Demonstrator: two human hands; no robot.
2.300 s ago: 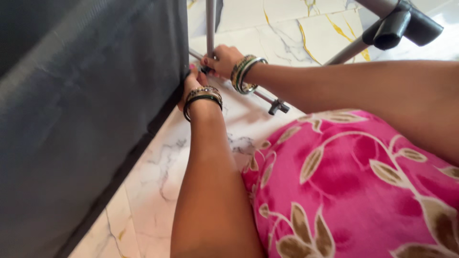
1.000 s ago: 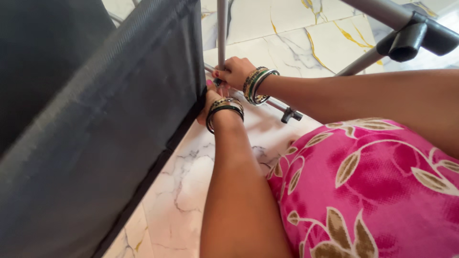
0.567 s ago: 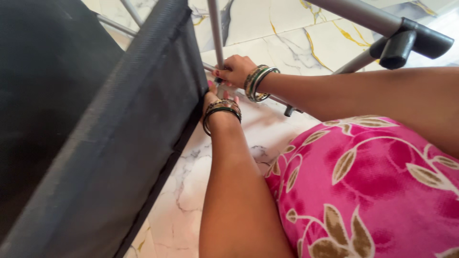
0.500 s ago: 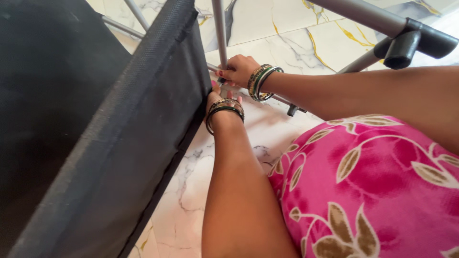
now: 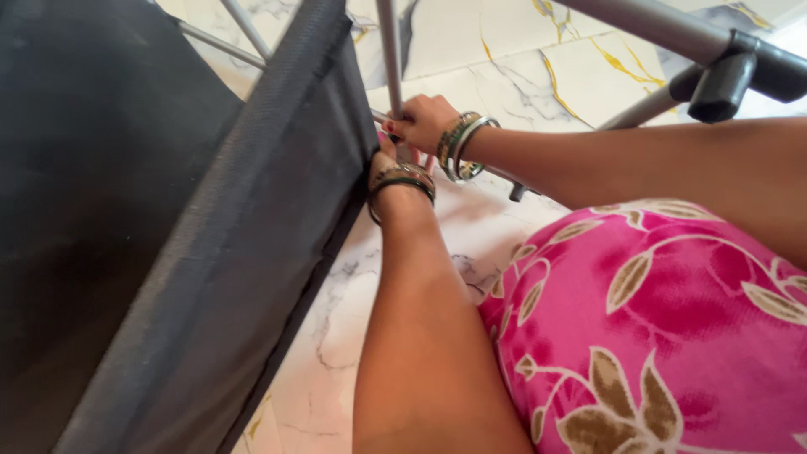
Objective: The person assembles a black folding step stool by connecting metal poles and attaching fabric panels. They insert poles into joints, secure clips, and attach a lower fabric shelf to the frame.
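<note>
A dark grey fabric panel (image 5: 210, 252) on a metal frame fills the left of the view. A thin grey metal rod (image 5: 388, 50) runs down to the panel's far edge. My right hand (image 5: 420, 122), bangles on its wrist, has its fingers curled around the rod's lower part. My left hand (image 5: 385, 160), also with bangles, presses in right below it against the fabric's edge. Its fingers are hidden behind the wrist and the panel.
A thick grey tube with a black clamp (image 5: 723, 80) crosses the top right, and another thin rod (image 5: 244, 25) shows at the top left. White marble floor tiles (image 5: 487, 76) with gold veins lie beneath. My pink floral garment (image 5: 672, 336) covers the lower right.
The view has shifted, so the fabric panel now looks more tilted and the hands sit a little higher. Both hands stay at the same joint on the rod.
</note>
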